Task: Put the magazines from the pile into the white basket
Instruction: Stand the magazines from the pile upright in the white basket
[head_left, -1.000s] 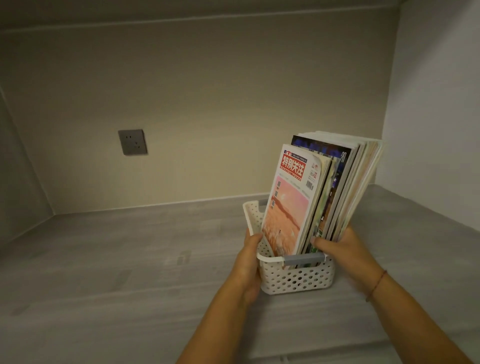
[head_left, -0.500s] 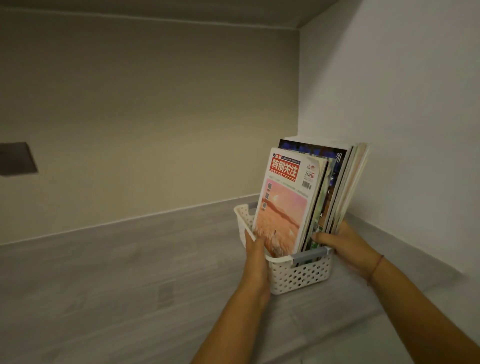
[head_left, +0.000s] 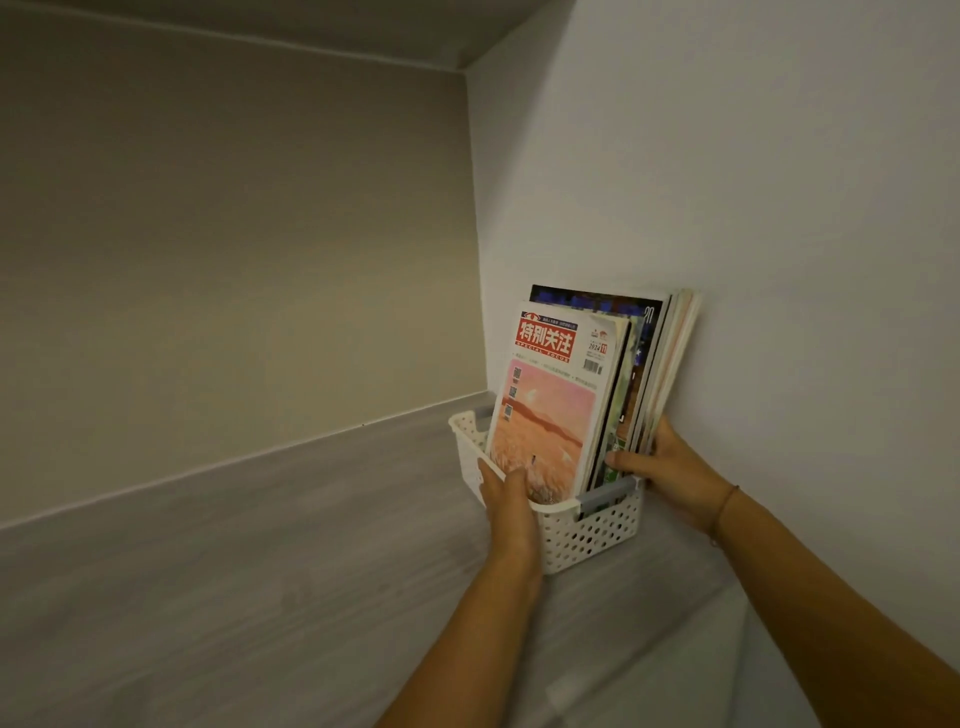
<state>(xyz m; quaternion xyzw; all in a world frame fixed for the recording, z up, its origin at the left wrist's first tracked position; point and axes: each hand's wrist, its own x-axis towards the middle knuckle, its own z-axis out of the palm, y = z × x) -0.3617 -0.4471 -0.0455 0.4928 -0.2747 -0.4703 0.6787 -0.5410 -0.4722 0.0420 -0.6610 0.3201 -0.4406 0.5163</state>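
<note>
A white perforated basket (head_left: 592, 535) stands on the grey wood-grain shelf, close to the right wall. Several magazines (head_left: 550, 415) stand upright in it, leaning right; the front one has a pink-orange cover with a red title block. My left hand (head_left: 511, 506) grips the basket's left rim, thumb over the edge. My right hand (head_left: 670, 467) grips the right side, its thumb across the lower edge of the magazines, fingers behind them next to the wall.
The grey shelf surface (head_left: 234, 571) stretches left and toward me. A beige back wall (head_left: 234, 260) and a white side wall (head_left: 753, 208) meet in the corner behind the basket. A ceiling panel runs overhead.
Both hands have slid the basket with its magazines to the right, up against the side wall. The wall socket seen earlier has left the view on the left.
</note>
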